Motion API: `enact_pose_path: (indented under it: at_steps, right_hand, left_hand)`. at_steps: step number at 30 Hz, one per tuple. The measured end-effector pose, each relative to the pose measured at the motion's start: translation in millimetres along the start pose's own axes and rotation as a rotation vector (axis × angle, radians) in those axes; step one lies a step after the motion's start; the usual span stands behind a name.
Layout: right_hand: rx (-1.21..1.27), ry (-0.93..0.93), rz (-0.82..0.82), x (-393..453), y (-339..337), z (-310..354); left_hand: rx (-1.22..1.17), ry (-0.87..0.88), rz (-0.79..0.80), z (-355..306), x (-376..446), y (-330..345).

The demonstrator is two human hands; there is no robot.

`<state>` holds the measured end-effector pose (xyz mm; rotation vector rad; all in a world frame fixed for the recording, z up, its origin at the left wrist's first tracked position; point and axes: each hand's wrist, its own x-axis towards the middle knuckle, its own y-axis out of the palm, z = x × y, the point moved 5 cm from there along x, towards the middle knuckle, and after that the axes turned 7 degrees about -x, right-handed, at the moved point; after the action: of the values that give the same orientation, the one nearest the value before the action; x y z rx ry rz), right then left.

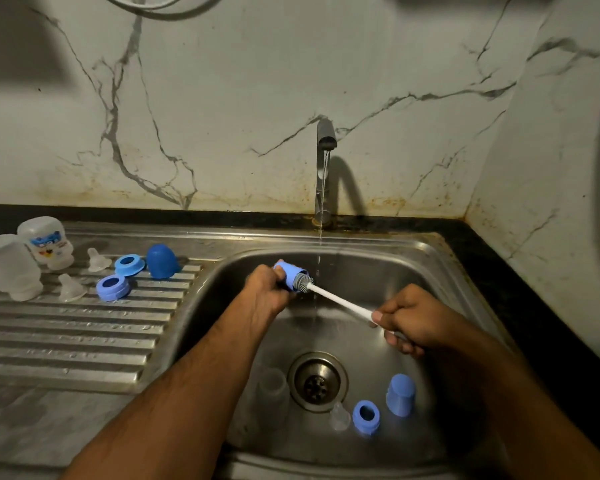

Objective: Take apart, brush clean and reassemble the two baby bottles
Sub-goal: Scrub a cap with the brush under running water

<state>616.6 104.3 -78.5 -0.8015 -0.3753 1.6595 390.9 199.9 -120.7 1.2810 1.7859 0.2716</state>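
Over a sink (430, 258), the left hand (267, 292) gripped a blue cap (290, 273); the right hand (407, 320) pinched a brush (340, 301) poked into it.

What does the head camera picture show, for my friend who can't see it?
Over a steel sink, the left hand holds a blue cap while the right hand pushes a brush into it beside running tap water.

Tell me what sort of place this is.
Most likely a home kitchen sink area. A stainless steel sink with a ridged draining board sits in a dark counter, a tap runs against a marble-patterned wall, and baby bottle parts lie on the board and in the basin.
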Motion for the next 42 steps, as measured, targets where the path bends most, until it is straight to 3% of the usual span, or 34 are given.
enact_pose_path:
  at_steps: [5, 10, 17, 25, 32, 38, 42]
  right_hand:
    - [0.019, -0.012, -0.008, -1, 11, 6]
    - [0.042, 0.015, 0.005, -1, -1, 1]
    - [0.041, -0.018, -0.01, -5, 9, 10]
    - [0.063, 0.073, -0.066, -11, -19, -6]
    - [0.086, 0.09, -0.126, -18, -29, -11]
    - [0.083, 0.092, -0.104, -12, 3, 3]
    - [0.038, 0.027, -0.188, -3, 15, 12]
  left_hand:
    - [0.079, 0.057, -0.016, 7, -4, 5]
    - [-0.001, 0.112, -0.053, -12, 2, -2]
    - [0.071, 0.023, -0.036, 4, -8, 7]
    - [-0.104, 0.08, -0.003, -8, -5, -8]
    - [0.033, 0.095, -0.012, 0, -6, -12]
    - [0.157, 0.064, -0.006, 16, -11, -3]
    - [0.179, 0.085, -0.025, 19, -16, 1]
